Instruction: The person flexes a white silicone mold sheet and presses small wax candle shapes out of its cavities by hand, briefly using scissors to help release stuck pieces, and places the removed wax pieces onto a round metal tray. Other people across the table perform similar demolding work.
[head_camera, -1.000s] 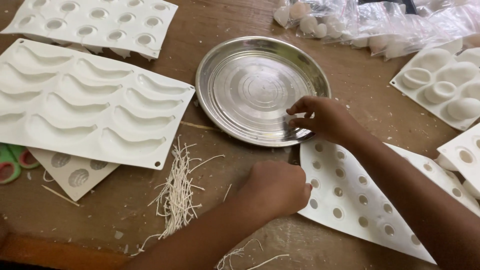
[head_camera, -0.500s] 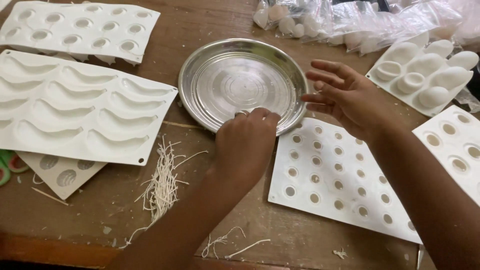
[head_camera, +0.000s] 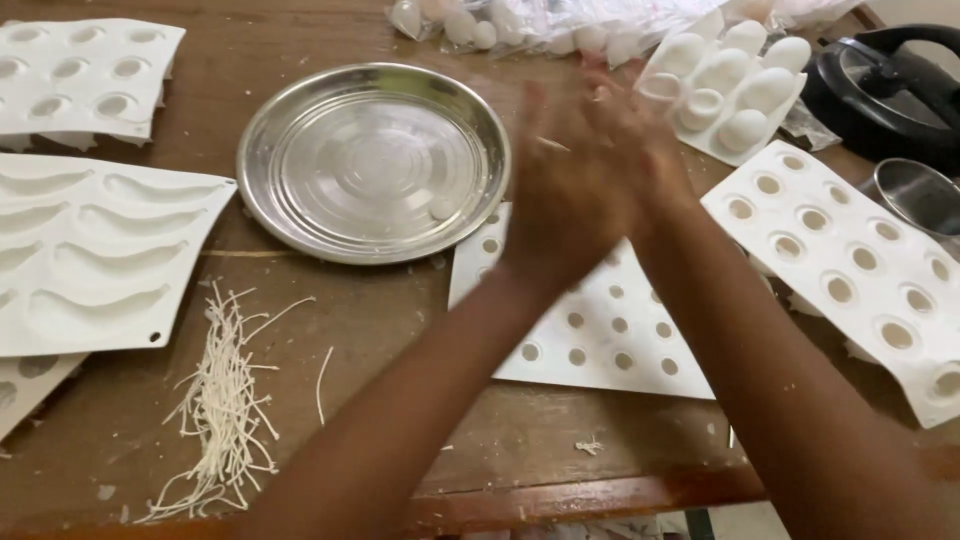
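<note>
Hands (head_camera: 590, 180) blurred (grip unreadable)

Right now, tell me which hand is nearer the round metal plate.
Left. The left hand is raised just right of the metal plate, near its rim; the right hand is pressed against it on the far side, farther away.

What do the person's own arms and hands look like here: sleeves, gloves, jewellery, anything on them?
Both forearms are bare as far as the frame shows: no sleeves, no gloves. No watch, bracelet or ring is visible on the left hand or the right hand, though both are motion-blurred, so small items could be missed. A few pale flecks show on the right forearm.
</note>
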